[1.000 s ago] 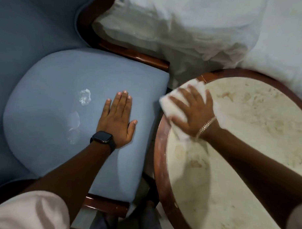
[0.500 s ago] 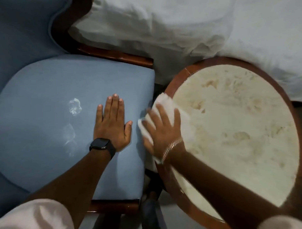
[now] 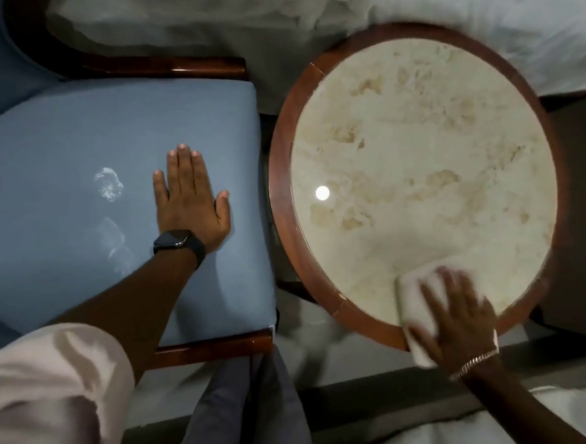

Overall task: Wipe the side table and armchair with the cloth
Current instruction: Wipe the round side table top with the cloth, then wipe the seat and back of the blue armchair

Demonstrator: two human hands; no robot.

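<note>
A: Report the cloth (image 3: 415, 302) position.

B: The cloth lies at the near edge of the round worktop (image 3: 280, 175), partly on the marbled top and partly over the wooden rim. A second ago it was at the left rim, next to the armchair (image 3: 55, 140); it has travelled round to the near right.

A: Right hand (image 3: 461, 320) status?

B: Palm down on the cloth, fingers spread flat. The grip is a flat press and not a pinch. The hand is motion-blurred. A bracelet (image 3: 476, 362) sits at the wrist.

A: Left hand (image 3: 189, 198) status?

B: Unchanged. It rests flat on the blue seat, fingers extended and together, thumb out, holding nothing. A watch (image 3: 176, 242) is on the wrist.

A: Seat condition?

B: Pale marks (image 3: 108, 184) remain on the cushion, left of the left hand, as before.

A: Other changes?

B: The view has shifted, so the whole worktop now shows. A bright round reflection (image 3: 322, 193) appears on its left half. White bedding (image 3: 491, 26) lies beyond the far rim.
</note>
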